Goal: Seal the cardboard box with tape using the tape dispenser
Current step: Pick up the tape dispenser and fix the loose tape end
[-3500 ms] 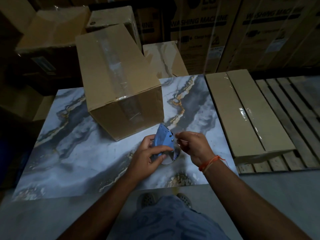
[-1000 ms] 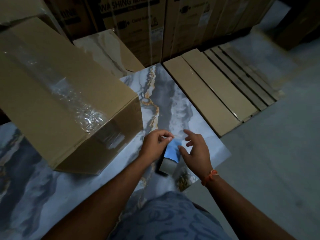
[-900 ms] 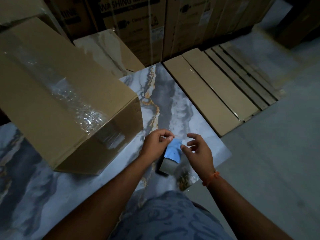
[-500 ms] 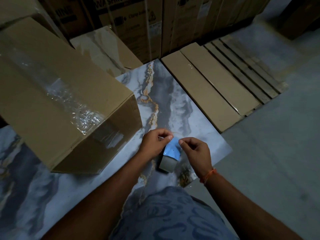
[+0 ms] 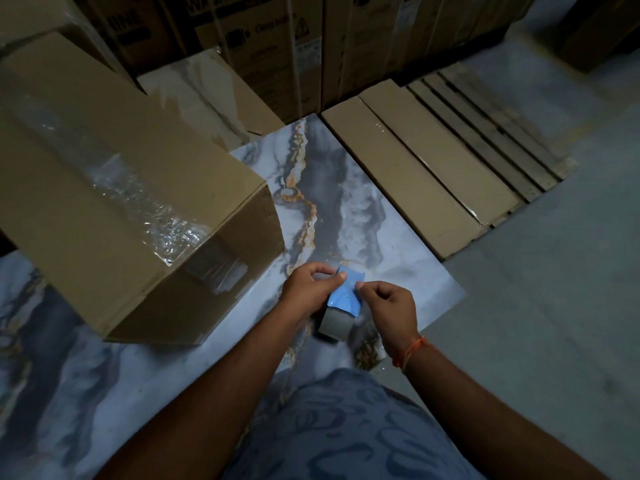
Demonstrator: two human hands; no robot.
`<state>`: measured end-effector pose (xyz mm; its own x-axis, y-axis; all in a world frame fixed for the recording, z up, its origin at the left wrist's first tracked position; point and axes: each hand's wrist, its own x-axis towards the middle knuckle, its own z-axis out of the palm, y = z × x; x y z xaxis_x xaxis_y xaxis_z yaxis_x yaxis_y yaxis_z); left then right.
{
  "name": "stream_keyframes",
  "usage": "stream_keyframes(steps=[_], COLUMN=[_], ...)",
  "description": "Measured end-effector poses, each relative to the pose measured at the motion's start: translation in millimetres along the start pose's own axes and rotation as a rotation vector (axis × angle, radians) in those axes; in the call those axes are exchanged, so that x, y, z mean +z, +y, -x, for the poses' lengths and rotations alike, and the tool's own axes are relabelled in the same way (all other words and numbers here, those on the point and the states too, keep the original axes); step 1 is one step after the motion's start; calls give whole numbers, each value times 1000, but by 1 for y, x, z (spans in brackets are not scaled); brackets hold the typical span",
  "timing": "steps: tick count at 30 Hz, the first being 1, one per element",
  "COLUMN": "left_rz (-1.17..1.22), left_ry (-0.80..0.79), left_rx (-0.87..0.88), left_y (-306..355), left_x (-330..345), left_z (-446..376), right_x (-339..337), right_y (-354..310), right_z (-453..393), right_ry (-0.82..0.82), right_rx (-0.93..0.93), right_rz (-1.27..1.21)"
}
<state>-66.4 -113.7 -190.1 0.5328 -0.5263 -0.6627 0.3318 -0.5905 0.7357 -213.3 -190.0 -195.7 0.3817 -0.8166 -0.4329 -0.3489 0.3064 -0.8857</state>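
The cardboard box (image 5: 114, 202) lies on the tabletop (image 5: 346, 209), clear tape already along its top. Right of it, my left hand (image 5: 306, 289) grips the tape dispenser (image 5: 343, 301); my right hand (image 5: 389, 303) pinches at its front, seemingly freeing the tape end.

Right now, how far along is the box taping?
Done: the brown cardboard box on the marble-patterned table already carries a clear tape strip along its top and down the near end. In hand: the left hand steadies the blue tape dispenser, while the right hand pinches near its front edge. Left: probably freeing the tape end for any further strips.
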Motion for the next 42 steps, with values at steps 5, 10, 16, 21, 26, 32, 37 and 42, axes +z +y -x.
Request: stream_keyframes(steps=[5, 10, 16, 21, 26, 32, 37, 42], left_rz=[74, 26, 31, 26, 4, -10, 3, 39], left_ry=[-59, -7, 25, 41, 55, 57, 34, 50], left_rx=[-143, -121, -100, -78, -61, -71, -62, -73], left_y=[5, 6, 8, 8, 8, 9, 9, 9], left_x=[8, 14, 14, 14, 13, 9, 10, 10], left_z=[2, -1, -2, 1, 6, 14, 17, 18], right_x=[2, 3, 5, 8, 8, 6, 16, 18], right_y=[0, -1, -2, -3, -2, -3, 0, 2], right_z=[-1, 0, 3, 8, 11, 7, -12, -17], right_ry=[24, 35, 69, 155, 185, 147, 46, 93], right_rx=[2, -1, 42, 64, 53, 200, 324, 375], right_rz=[24, 51, 84, 129, 137, 11, 61, 0])
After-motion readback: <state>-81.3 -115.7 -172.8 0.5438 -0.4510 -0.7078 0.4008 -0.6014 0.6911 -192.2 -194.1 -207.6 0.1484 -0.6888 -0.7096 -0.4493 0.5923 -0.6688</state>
